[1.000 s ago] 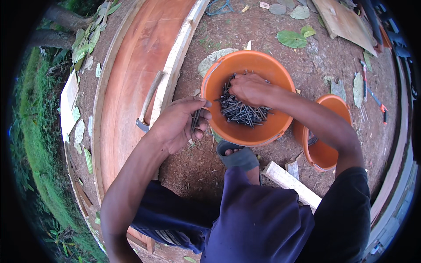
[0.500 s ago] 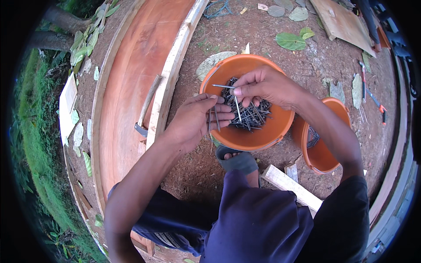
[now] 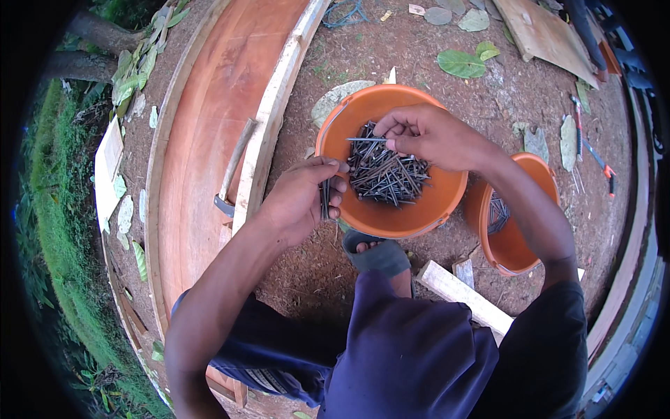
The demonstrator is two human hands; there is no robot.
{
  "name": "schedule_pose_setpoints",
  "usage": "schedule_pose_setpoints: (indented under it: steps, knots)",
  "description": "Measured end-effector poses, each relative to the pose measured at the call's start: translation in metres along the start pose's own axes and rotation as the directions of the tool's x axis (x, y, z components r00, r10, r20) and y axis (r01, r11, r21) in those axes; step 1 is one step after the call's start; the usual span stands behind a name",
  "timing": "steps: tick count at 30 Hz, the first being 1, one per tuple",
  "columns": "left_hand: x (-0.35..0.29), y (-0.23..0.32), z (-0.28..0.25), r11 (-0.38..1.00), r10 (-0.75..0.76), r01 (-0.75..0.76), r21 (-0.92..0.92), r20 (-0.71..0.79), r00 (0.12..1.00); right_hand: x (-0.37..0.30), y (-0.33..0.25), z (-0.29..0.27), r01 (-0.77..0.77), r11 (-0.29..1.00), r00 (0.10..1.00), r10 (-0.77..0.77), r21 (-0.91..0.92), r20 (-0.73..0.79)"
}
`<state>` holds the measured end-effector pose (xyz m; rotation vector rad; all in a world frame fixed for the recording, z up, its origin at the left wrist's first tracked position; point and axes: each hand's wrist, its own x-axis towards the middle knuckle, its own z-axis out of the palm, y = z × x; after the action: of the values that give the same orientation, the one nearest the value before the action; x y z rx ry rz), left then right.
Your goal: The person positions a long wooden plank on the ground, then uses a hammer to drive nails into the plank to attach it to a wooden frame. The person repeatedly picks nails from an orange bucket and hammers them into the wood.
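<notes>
Sorting nails over a round orange plastic bucket [image 3: 377, 216] on bare brown earth.
Right hand [image 3: 433, 133] pinches one dark steel nail [image 3: 366, 140] above the heap; left hand [image 3: 303, 199] clasps a half-hidden bundle of nails [image 3: 324, 199] at the rim.

Right hand [image 3: 433, 136] pinching nail [image 3: 364, 140], orange bowl [image 3: 412, 213] below

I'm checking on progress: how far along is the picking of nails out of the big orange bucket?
Done so far: the left hand grips a small bunch of nails beside the big orange bucket. In hand: the right hand pinches a single nail above the pile. Left: a heap of nails remains in that bucket. The smaller orange bucket holds a few.
</notes>
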<state>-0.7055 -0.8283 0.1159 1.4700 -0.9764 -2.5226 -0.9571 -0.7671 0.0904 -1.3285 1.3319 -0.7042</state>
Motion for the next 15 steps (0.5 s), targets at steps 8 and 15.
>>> schedule_pose_setpoints:
  steps: [8,15]
  knots:
    - [-0.031,0.006,0.003,0.985,-0.144,0.15,0.089,-0.068,0.987,0.003,-0.01,-0.003,-0.088,0.925,0.993,0.112,-0.368,0.042]
    - [-0.043,-0.005,-0.007,0.978,-0.144,0.15,0.145,-0.053,0.988,0.007,0.025,0.018,-0.025,0.78,0.983,-0.095,-0.625,-0.157]
